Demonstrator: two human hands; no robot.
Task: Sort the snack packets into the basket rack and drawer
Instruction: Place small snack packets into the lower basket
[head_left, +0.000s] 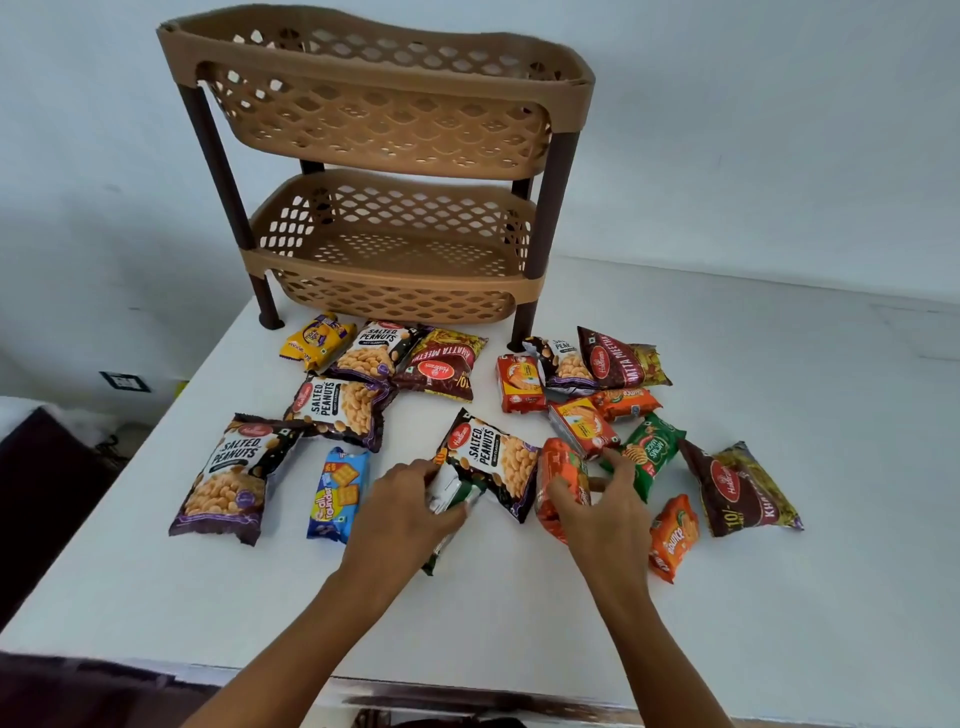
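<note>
- Left hand (402, 506) is closed over a green-white packet (451, 493) under its fingers.
- Right hand (597, 501) clamps an orange packet (558, 486), just left of its palm.
- Both packets look light, crinkly and slippery; pinch the sealed edges.

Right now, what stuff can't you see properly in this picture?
All in the head view:
- The green and white packet: the left hand covers most of it, so its name is hidden.
- The orange packet: the right hand covers its label.
- The top basket of the rack: its wall hides the floor inside.
- The drawer: not in view at all.
- The dark thing at the bottom edge: cut off.
</note>
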